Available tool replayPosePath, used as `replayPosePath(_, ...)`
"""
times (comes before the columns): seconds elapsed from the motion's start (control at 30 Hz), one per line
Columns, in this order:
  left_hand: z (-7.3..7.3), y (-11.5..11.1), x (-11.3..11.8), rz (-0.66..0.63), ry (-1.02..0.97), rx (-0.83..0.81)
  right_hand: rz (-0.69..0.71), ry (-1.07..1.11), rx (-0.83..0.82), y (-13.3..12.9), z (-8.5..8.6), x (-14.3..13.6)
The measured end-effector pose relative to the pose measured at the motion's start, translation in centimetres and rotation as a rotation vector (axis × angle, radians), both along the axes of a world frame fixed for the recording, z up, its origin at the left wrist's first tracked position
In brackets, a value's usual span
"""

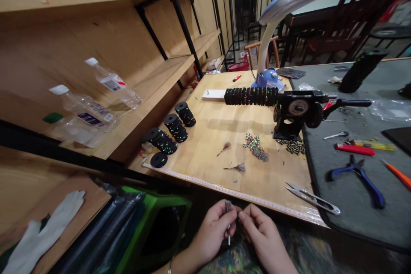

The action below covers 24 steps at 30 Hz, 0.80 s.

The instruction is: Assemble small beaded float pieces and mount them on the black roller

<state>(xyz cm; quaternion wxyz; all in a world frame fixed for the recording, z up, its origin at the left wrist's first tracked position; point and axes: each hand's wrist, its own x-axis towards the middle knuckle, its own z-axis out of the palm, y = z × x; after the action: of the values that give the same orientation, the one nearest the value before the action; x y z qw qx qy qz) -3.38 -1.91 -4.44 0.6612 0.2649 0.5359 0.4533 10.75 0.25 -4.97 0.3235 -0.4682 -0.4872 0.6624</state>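
My left hand (218,223) pinches a thin white stick (229,239) with a grey bristly tuft (228,205) at its top, just off the table's front edge. Beside it, my right hand (257,227) has thumb and forefinger pressed together near the left fingertips; what they hold is too small to make out. On the table ahead lie a grey wispy bundle (238,167) and one with an orange part (226,146). Past these are heaps of multicoloured beads (251,141), small grey metal pieces (260,154) and brass-coloured pieces (294,147).
A black hand-cranked winder (297,109) carries a row of black spools (250,96). More black spool stacks (185,114) stand left. Silver thread snips (311,198), blue-handled pliers (359,177) and a red lighter-like object (354,149) lie right. A blue-white lamp (266,78) rises behind.
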Motion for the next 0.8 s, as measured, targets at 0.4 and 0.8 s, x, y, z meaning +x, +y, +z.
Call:
replayPosePath(0.4, 1.2, 0.7, 0.6, 0.119, -0.238, -0.214, 0.05, 0.009, -0.019, -0.2, 1.1, -0.4)
replayPosePath(0.8, 1.3, 0.8, 0.6, 0.135, -0.237, -0.22, 0.043, 0.005, -0.036, -0.2, 0.9, -0.4)
